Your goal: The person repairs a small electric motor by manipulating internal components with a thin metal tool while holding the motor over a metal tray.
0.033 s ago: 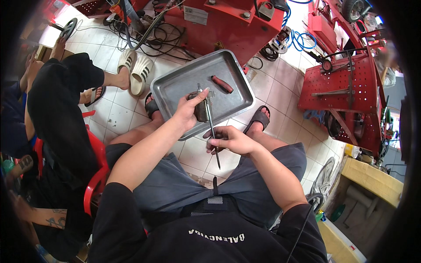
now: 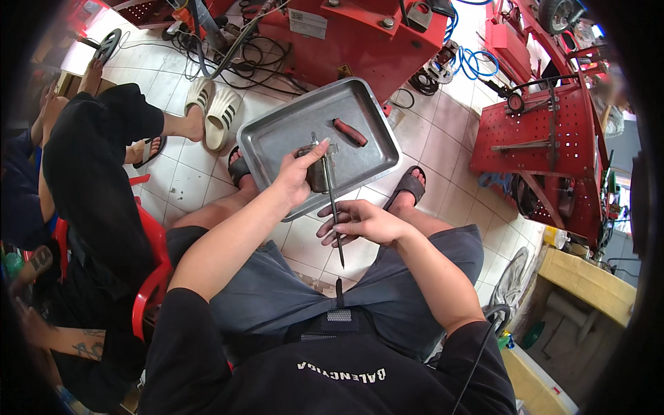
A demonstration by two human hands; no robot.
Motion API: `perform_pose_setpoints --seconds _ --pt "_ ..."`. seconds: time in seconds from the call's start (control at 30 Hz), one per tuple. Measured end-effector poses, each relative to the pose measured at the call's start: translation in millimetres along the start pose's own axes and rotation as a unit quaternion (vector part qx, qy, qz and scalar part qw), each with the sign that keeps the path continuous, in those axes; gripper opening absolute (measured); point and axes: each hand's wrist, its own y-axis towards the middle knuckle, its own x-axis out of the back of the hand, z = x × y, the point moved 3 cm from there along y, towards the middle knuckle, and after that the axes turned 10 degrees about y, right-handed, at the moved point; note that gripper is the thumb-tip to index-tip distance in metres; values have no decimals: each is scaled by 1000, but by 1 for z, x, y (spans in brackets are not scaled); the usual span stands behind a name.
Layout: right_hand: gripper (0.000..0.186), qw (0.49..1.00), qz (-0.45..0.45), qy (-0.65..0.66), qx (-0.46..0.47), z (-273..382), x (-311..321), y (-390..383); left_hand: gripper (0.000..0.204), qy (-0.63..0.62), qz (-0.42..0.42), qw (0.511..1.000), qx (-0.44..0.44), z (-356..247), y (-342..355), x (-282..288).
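My left hand (image 2: 298, 173) is closed around a dull metal cylindrical part (image 2: 317, 178), thumb laid across its top. A short threaded stub shows at the part's far end. From the part a thin dark rod (image 2: 333, 200) reaches toward me, ending in a pointed tip. My right hand (image 2: 363, 223) is at the rod's lower half, fingers fanned apart and darkened with grime. Its thumb lies by the rod; whether it touches cannot be made out. Under the left hand, a grey metal tray (image 2: 270, 131) rests on the floor, with a red-and-black handle (image 2: 351, 133) lying in it.
A red machine (image 2: 366, 48) stands beyond the tray, with black cables around it. At right is a red perforated tool cart (image 2: 526, 149). Another person's legs (image 2: 104, 145) and a red plastic chair (image 2: 153, 256) are at left. Yellow-edged shelving (image 2: 584, 277) stands at lower right.
My right hand's fingers have spread slightly from the rod, and the rod's pointed tip has shifted a little left. My left hand and the part have stayed put.
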Motion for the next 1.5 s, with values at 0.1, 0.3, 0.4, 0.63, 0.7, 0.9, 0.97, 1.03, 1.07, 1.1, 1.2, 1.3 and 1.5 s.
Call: perform_pose_setpoints --seconds 0.1,0.3,0.4,0.63,0.7,0.9,0.97,1.03,1.07,1.1,1.2,1.3,1.5 --pt "30 997 -13 -72 -33 6 2 -5 48 21 2 1000 16 1 -3 -2" --pt "33 988 -27 -154 -2 -9 12 6 52 14 5 1000 19 -1 -2 -3" --pt "34 996 1 95 -4 -2 -2 1 52 9 -2 1000 15 -2 -3 -2" --pt "29 985 -38 -163 -52 -2 12 3 52 -4 13 1000 16 -2 0 0" --pt "29 995 -27 -93 -6 -7 11 5 52 -11 19 1000 14 -2 2 -1" --pt "27 998 11 67 -18 1 1 0 52 -13 13 1000 9 -3 1 1" --pt "26 998 -26 -48 -28 -1 10 2 52 -5 15 1000 10 -3 0 0" --pt "26 991 -51 -121 -15 -1 12 3 52 -6 15 1000 13 -2 0 0" --pt "26 995 -40 -87 -3 -3 12 4 53 -8 16 1000 14 -2 0 -1" --pt "26 998 -28 -52 10 -7 13 5 53 -7 17 1000 15 -2 0 -2" --pt "24 996 -3 93 -7 4 -3 0 52 -7 11 1000 17 -2 0 1" --pt "26 994 12 107 -28 6 -4 -2 52 -7 11 1000 15 -3 0 1" --pt "39 986 -13 -146 -79 -2 15 4 53 -6 15 1000 17 -3 -1 -1"
